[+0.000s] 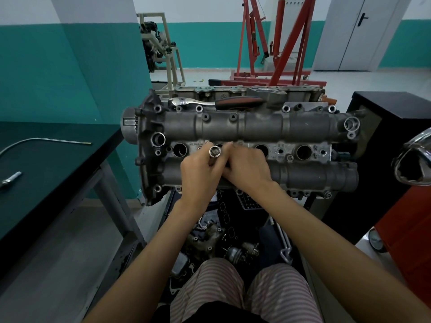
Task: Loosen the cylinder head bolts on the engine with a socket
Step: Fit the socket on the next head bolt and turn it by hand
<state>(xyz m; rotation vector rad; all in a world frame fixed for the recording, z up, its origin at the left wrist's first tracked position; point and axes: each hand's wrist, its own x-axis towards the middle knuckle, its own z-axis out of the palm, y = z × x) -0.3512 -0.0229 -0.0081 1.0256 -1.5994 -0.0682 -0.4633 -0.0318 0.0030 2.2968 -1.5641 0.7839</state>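
Observation:
A grey engine cylinder head (261,125) lies crosswise in front of me, with two long cam covers and a row of round plug holes between them. My left hand (200,173) grips a shiny socket (215,152), its open end facing up, over the middle strip. My right hand (247,166) presses against the left hand, fingers curled over the same strip; whether it holds anything is hidden. A ratchet (224,102) with a black and orange handle lies along the head's far edge. Small bolts dot the flanges.
A dark workbench (58,159) at left carries a bent metal rod (44,142) and a small tool (10,180). A black and red cabinet (401,173) stands at right. A red engine hoist (277,43) is behind. Loose engine parts (224,241) lie below by my knees.

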